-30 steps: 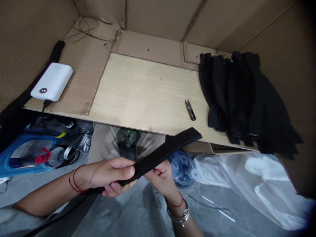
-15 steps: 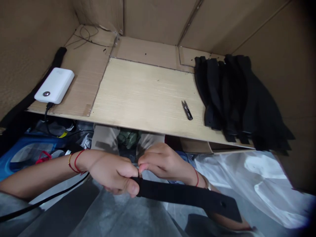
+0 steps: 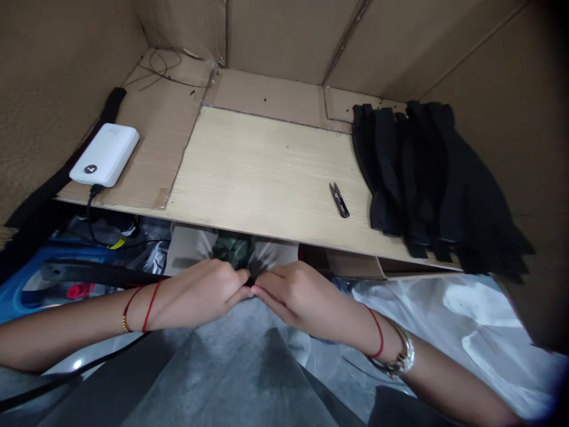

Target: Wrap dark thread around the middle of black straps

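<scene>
The left hand and the right hand meet at the lower middle of the frame, just below the front edge of the bench. Both are closed, with the fingertips pinched together on a black strap. The strap runs out almost level to the left of the left hand, above blue-rimmed packaging; the part at the pinch is mostly hidden by the fingers. Both forearms reach in from the sides, wrists low above a grey cloth over the lap. A red cord circles the left wrist, and a metal wristband sits on the right.

Only this one strap is in hand. A pile of similar black straps lies at the right of the bench, and how many of them have been handled cannot be told. Thread snips lie untouched just left of the pile, and a white power bank sits at the upper left.
</scene>
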The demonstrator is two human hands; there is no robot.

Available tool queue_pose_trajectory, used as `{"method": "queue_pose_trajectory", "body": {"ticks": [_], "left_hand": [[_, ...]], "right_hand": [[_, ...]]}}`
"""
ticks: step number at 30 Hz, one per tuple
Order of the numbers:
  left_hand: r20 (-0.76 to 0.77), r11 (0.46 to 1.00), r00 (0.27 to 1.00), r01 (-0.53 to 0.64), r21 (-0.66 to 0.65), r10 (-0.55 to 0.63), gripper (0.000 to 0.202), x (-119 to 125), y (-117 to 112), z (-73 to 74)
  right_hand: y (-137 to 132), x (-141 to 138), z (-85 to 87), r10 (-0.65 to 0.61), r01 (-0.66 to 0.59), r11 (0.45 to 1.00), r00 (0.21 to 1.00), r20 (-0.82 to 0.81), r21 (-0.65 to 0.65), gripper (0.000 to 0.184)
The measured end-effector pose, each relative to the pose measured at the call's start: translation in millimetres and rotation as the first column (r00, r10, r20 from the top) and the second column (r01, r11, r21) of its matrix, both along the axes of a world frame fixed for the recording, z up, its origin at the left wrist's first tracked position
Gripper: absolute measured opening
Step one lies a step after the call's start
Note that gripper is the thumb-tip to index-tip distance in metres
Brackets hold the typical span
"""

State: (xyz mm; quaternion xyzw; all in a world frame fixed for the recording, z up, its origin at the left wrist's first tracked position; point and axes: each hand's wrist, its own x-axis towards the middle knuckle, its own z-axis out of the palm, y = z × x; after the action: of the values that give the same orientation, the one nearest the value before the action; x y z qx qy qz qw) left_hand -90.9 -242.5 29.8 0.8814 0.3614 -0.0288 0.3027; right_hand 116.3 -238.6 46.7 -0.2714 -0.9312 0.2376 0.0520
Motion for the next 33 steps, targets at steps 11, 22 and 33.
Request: {"method": "queue_pose_trajectory", "body": {"ticks": [11,22,33], "left_hand": [[0.129,0.907,0.935,-0.278,-0.315,0.331,0.033,-3,2,-21.3],[0.231,0.755,0.839,-0.279,-0.593,0.492,0.037,0,-6,-27.2],[0.160,0.435,0.790,-0.146,-0.888,0.592,0.043,-13,-5,-32.3]], "right_hand": [[-45,-2,-29.7,-0.346,0.331,0.928,0.936,-0.067,-0.170,0.029],[-67,-12,-52.5,-0.578,0.470,0.790,0.785,-0.223,-0.393,0.034],[-59,20,-59.0,-0.746,0.580,0.620,0.645,-0.167,-0.529,0.031]]}}
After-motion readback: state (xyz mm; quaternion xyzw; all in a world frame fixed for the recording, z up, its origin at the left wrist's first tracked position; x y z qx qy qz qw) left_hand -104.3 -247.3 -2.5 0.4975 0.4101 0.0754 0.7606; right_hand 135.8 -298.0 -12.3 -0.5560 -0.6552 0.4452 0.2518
